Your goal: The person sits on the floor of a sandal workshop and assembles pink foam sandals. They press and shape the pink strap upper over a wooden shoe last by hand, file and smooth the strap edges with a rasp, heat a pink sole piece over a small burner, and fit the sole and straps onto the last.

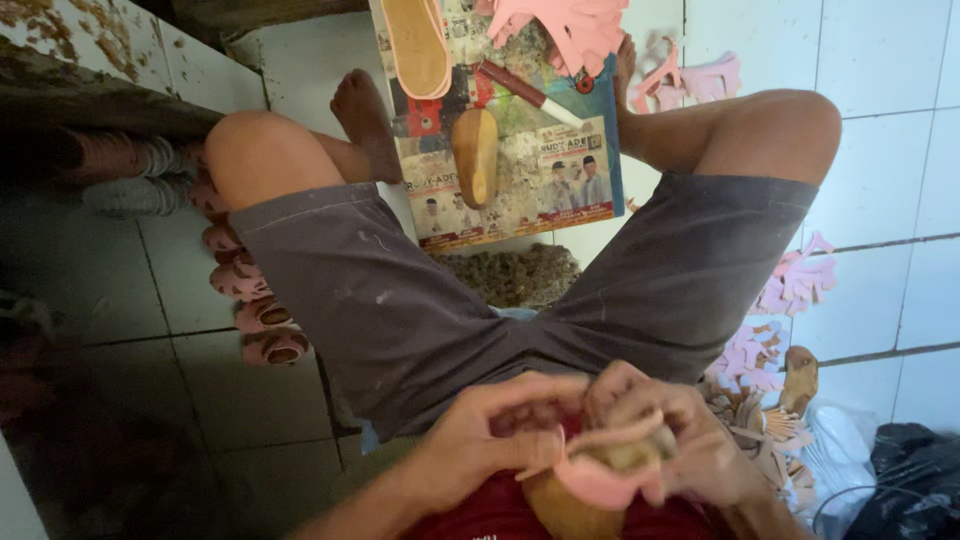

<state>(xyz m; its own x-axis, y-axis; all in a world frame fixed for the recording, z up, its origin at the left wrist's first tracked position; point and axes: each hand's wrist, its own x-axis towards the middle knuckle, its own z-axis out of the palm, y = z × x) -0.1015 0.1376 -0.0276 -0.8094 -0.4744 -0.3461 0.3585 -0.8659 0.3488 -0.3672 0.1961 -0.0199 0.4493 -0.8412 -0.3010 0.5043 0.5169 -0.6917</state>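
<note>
The person sits on the tiled floor [880, 150] with knees spread, both hands drawn in low against the lap. The left hand [490, 430] and the right hand [680, 440] close together on one small pink sandal upper [600, 470] fitted over a tan wooden form — fingers curled tight about it, the pink strap pinched between thumb and fingertips. It sits between the two hands, just above a red garment.

Ahead, between the feet, lies a printed board [520, 180] (worn and smeared). On it rest a wooden shoe last [475, 155], a tan insole [415, 45] and a red-handled tool [525, 92]. Pink cut pieces [790, 285] lie scattered to the right — finished pink sandals [250, 310] line up to the left.
</note>
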